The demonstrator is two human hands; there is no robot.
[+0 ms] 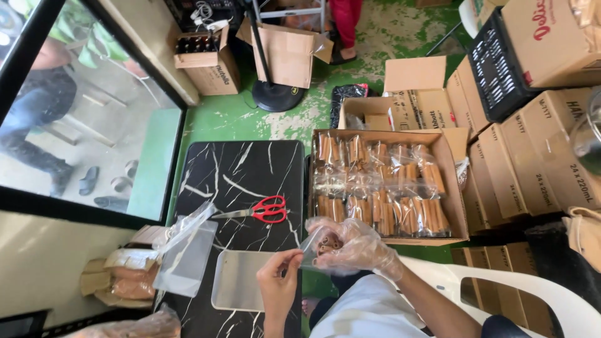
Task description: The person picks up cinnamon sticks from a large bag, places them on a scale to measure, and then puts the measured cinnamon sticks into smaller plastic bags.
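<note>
A single view comes from a camera worn on the person's head, looking steeply down from above and slightly forward. The person's own left hand and gloved right hand enter from the bottom edge, close to the lens. A black marble-patterned table lies just below, its long sides running away from the viewer, its near end cut off by the frame. An open cardboard box sits beside the table's right edge. Farther off, at the top, lies green floor; a glass door fills the left.
</note>
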